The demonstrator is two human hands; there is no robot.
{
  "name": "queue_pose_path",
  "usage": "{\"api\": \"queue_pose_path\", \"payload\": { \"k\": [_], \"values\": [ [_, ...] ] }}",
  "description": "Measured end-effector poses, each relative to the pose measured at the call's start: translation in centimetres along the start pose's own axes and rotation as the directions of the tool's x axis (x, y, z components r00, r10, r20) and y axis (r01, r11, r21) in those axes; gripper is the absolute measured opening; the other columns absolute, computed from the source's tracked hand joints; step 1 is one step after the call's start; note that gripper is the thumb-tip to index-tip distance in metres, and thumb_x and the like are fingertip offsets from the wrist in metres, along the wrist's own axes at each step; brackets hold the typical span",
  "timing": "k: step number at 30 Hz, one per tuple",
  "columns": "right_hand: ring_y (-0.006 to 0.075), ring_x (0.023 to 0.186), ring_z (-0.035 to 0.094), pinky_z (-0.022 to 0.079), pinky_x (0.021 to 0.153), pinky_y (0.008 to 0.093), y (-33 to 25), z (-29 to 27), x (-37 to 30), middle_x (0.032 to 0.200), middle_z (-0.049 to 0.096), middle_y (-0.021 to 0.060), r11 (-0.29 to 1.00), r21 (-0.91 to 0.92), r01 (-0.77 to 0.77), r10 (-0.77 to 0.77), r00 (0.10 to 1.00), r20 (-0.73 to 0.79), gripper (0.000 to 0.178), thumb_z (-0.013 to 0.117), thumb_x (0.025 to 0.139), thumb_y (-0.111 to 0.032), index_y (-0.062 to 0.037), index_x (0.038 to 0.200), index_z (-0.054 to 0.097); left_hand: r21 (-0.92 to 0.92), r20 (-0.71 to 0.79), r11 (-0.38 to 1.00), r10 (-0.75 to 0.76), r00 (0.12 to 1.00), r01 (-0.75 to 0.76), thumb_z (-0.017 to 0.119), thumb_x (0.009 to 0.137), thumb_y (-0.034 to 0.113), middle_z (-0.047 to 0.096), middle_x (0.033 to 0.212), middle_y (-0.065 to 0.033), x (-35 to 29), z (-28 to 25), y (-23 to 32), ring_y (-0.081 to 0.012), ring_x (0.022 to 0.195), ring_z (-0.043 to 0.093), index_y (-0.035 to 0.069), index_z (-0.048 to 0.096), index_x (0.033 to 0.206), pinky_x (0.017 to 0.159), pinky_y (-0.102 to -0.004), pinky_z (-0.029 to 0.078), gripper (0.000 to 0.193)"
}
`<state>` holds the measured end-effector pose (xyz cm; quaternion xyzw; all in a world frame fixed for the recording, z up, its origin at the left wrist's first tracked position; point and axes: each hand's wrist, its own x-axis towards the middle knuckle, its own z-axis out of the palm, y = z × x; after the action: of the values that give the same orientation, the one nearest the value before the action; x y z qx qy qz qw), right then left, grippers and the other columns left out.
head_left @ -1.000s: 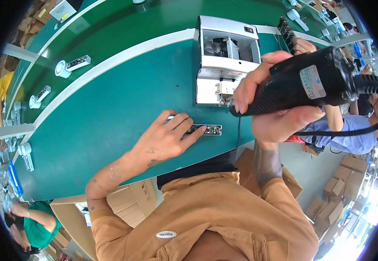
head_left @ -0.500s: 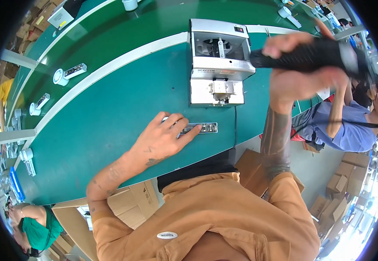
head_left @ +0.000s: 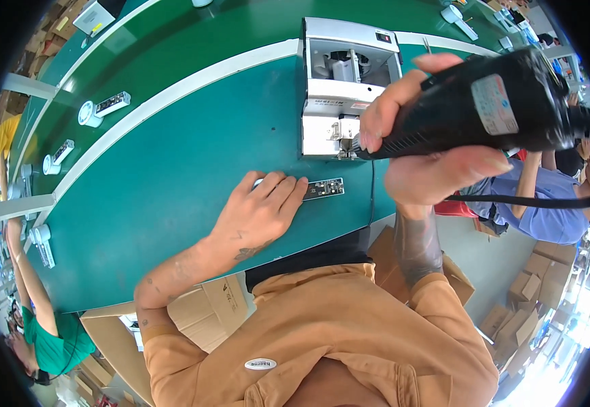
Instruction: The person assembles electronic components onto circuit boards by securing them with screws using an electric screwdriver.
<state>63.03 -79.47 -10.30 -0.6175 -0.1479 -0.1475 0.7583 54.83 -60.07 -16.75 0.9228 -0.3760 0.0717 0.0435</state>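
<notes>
My right hand (head_left: 425, 175) is wrapped around a black electric screwdriver (head_left: 441, 119) with a cable at its rear end. The driver's tip points left and appears in line with the front outlet of a silver screw feeder (head_left: 316, 136); whether they touch is hidden. On the green table, my left hand (head_left: 257, 211) holds down a narrow device with an exposed circuit board (head_left: 327, 189), its fingers over the left end. A pale round part of that device is mostly covered by the fingers.
White round-headed devices (head_left: 90, 114) stand on the green strip beyond the pale rail (head_left: 173, 93). A cable (head_left: 373, 197) runs down from the feeder. An open cardboard box (head_left: 213, 308) lies below the table edge. People sit at left and right.
My right hand has brought the screwdriver down and left, from beside the feeder's upper body to its front outlet. My left hand stays on the device, fingers drawn slightly closer together.
</notes>
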Motion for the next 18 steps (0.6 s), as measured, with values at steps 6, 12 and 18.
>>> {"api": "queue_pose_path", "payload": {
  "k": [6,12,18],
  "values": [
    [0.0181,0.043,0.044,0.04,0.04,0.0316,1.9,-2.3,-3.6,0.061,0.046,0.0076,0.895,0.438,-0.081,0.076,0.997,0.03,0.104,0.034,0.076,-0.092,-0.0029,0.13,0.04,0.018,0.017,1.0,0.006,1.0,-0.007,0.069,0.082,0.013,0.065,0.104,-0.0097,-0.1,0.5,-0.2,-0.0211,0.096,0.06,-0.001,0.066,0.114,0.078,-0.0352,0.046,0.035],
    [0.0179,0.046,0.046,0.041,0.043,0.0319,2.3,-2.8,-3.8,0.067,0.049,0.0088,0.905,0.42,-0.064,0.062,0.998,0.018,0.101,0.034,0.078,-0.09,-0.0033,0.131,0.039,0.02,0.016,1.0,0.009,1.0,-0.009,0.068,0.082,0.012,0.065,0.105,-0.0095,0.2,0.6,-0.4,-0.0209,0.096,0.059,-0.002,0.066,0.114,0.078,-0.0347,0.046,0.036],
    [0.018,0.046,0.047,0.042,0.043,0.0314,3.9,-2.6,-3.9,0.067,0.049,0.0089,0.933,0.338,-0.124,0.131,0.991,0.003,0.1,0.035,0.077,-0.09,-0.0046,0.129,0.039,-0.007,0.022,1.0,-0.004,1.0,0.004,0.067,0.08,0.011,0.064,0.106,-0.0093,0.1,1.3,-0.8,-0.0209,0.095,0.059,-0.002,0.065,0.115,0.079,-0.0349,0.046,0.037]
  ]
}}
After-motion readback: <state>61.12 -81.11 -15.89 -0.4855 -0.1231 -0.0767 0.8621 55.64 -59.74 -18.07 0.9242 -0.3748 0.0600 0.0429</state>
